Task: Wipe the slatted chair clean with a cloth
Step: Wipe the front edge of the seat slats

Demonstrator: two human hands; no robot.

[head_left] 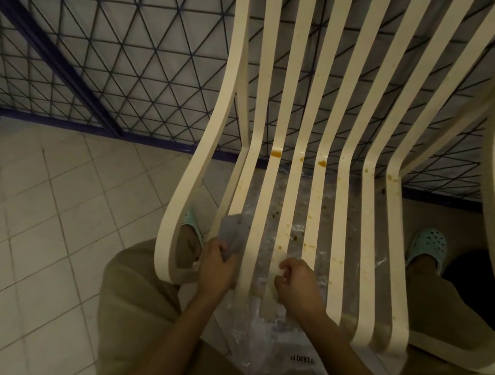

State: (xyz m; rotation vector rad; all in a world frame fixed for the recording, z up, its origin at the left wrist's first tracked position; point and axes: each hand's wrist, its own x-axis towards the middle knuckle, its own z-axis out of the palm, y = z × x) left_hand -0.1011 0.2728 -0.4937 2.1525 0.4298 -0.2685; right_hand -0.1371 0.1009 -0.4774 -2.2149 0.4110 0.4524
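gripping the cloth [231, 232] between chair [233, 59] slats, left hand [217, 266] sits near the curled right hand [299, 285], whose hold i cannot tell; orange stains [276, 153] ahead, plastic sheet [263, 340] beneath.

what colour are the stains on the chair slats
Orange-brown stains on cream slats, clearest at the seat bend in the head view.

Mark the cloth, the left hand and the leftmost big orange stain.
cloth [232, 228], head view, grey bunch above the fingers.
left hand [217, 266], head view, back of the hand.
orange stain [276, 153], head view, blot's centre.
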